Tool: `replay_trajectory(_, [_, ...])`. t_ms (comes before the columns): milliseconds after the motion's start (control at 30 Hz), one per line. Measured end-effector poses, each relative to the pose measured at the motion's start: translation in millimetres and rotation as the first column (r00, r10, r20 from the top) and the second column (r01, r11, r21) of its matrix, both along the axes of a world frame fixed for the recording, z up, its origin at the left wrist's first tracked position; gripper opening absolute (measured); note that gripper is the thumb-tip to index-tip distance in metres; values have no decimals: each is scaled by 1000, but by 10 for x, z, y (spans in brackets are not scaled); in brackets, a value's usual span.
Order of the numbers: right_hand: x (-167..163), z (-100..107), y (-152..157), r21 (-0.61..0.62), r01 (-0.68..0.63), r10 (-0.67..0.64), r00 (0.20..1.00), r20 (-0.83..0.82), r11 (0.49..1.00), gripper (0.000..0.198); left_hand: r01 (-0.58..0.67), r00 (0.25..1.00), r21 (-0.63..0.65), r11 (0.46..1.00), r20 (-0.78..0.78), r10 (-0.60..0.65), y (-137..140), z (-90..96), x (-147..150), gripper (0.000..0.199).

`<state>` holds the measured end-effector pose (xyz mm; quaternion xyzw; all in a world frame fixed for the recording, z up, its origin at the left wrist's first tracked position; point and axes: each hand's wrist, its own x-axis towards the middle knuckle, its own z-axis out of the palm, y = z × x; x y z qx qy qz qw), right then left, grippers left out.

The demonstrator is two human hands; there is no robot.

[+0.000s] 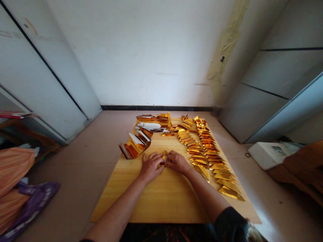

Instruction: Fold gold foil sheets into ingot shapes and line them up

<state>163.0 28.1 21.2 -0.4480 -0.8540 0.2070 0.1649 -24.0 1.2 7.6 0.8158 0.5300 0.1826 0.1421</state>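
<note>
My left hand (152,166) and my right hand (177,162) meet over the middle of the wooden board (151,201). Between their fingertips is a small piece of gold foil paper (164,156), partly folded and mostly covered by the fingers. The fingers of both hands are closed on its two sides. To the right lie overlapping rows of folded gold paper ingots (210,147). Curled stacks of gold foil sheets (133,148) with white undersides sit left of and beyond my left hand.
At the board's far edge are more foil sheets (164,120) and a white paper bundle (149,126). Orange bags (15,168) and a purple bag (37,201) lie at the left. A white box (268,154) stands at the right, below grey cabinets (282,74).
</note>
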Motion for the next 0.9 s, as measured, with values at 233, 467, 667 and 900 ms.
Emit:
replay_trajectory(233, [-130, -9, -77, 35, 190, -192, 980, 60, 981, 16, 8, 1000, 10, 1000, -4, -8, 6, -1, -3, 19])
replay_trajectory(467, [-147, -83, -86, 48, 238, -241, 968, 69, 970, 15, 29, 999, -9, 1000, -15, -29, 0, 5, -18, 17])
replay_trajectory(667, [-154, -132, -81, 80, 253, -259, 963, 71, 964, 20, 10, 1000, -17, 1000, -29, -10, 10, 13, 4, 18])
replay_trajectory(900, [-163, -200, -58, 74, 282, -286, 956, 60, 957, 18, -6, 999, 19, 1000, -41, 7, -9, 3, 31, 14])
